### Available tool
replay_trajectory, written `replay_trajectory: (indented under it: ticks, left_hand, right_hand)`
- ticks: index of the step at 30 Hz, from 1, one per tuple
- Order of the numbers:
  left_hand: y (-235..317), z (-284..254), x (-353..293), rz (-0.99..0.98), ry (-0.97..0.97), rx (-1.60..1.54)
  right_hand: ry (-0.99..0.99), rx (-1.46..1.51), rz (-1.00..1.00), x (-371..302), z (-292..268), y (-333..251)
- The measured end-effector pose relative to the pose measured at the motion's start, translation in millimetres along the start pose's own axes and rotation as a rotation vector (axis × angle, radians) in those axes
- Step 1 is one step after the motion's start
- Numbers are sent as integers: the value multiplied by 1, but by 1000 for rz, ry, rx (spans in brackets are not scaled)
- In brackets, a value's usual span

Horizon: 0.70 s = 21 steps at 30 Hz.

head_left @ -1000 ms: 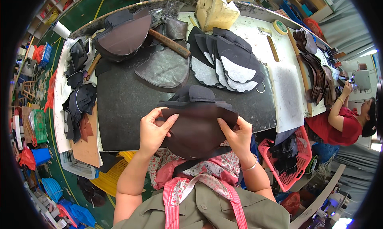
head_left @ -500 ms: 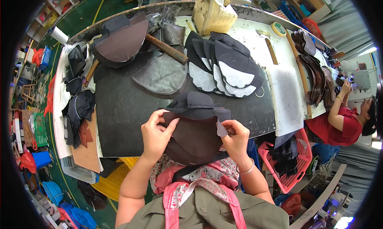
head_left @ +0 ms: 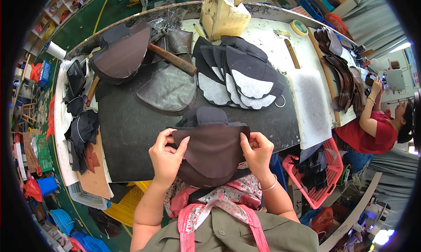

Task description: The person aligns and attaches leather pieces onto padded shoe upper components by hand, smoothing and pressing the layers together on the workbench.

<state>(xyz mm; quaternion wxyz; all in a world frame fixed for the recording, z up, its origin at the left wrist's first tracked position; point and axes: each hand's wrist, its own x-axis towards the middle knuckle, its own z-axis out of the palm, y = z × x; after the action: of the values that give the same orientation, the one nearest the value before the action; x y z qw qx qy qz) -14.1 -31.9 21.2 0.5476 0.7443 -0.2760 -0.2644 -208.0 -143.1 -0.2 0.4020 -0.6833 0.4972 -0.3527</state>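
A dark brown leather-like panel (head_left: 212, 149) is stretched between my two hands at the table's front edge. My left hand (head_left: 166, 153) pinches its upper left corner between thumb and fingers. At the upper right corner, my right hand (head_left: 258, 151) grips it the same way. Behind and partly under the panel lies a black fabric piece (head_left: 211, 116) with a rounded tab on top. The panel's upper edge runs nearly straight across that piece. Its curved lower part hangs over my lap, above a floral apron (head_left: 237, 190).
Black pieces with light grey curved patches (head_left: 252, 83) lie fanned on the black mat (head_left: 127, 133). A hammer (head_left: 173, 59) rests by stacked brown panels (head_left: 123, 52). A yellowish container (head_left: 223, 19) stands behind. At right are a pink basket (head_left: 318, 199) and a co-worker (head_left: 372, 129).
The panel's upper edge has gone from sagging, with its right corner turned over, to pulled nearly straight. Both hands keep hold of it. The head view has shifted slightly.
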Motion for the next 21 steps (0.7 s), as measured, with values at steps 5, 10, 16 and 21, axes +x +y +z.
replay_trajectory:
  ticks: [5,10,16,21]
  left_hand:
    - [0,-2,-4,44,33,129]
    - [-5,-4,-17,833,56,648]
    - [-4,5,-31,688,-445,811]
    - [-2,-4,-37,657,-444,872]
  right_hand:
    - [39,-244,-240,1,-1,2]
    - [139,-445,-646,-2,0,-15]
    - [-734,-479,-736,-27,5,-37]
    - [-646,-692,-622,15,-25,-9]
